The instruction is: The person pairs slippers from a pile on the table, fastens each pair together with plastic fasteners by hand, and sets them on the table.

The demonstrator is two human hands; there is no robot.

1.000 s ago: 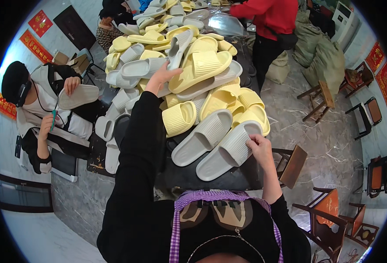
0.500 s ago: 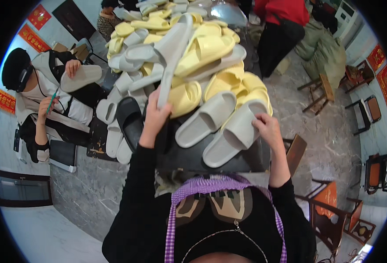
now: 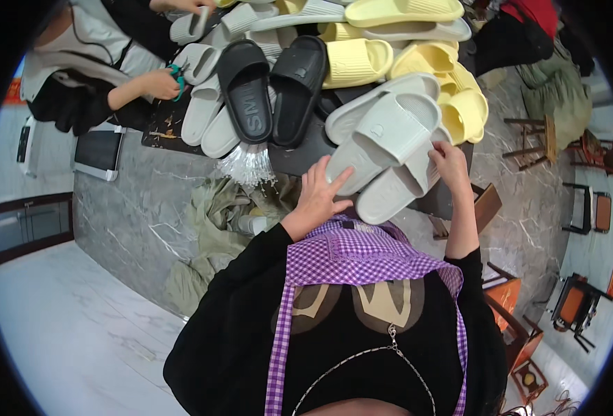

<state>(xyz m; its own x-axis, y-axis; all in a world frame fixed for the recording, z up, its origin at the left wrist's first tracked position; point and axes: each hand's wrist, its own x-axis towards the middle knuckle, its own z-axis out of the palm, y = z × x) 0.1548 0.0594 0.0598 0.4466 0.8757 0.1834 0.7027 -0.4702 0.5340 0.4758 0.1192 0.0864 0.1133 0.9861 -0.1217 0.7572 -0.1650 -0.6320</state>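
Three light grey slippers lie overlapped before me at the table's near edge. The top grey slipper points away from me and rests partly on the lower grey slipper. My left hand is at the top one's heel, fingers spread and index finger touching its edge. With bent fingers, my right hand pinches the right side of the lower slipper; its fingertips are partly hidden. Behind them lies the third grey slipper. To the left sits a pair of black slippers, one beside the other.
Yellow slippers and more grey ones pile up farther back. A bundle of clear plastic strips hangs at the table edge. A co-worker's hand holds teal-handled scissors at left. A wooden stool stands right.
The grey slipper in my left hand came down onto the two near the edge, and its grip has loosened. My view has tilted lower. The black slippers now show as a pair.
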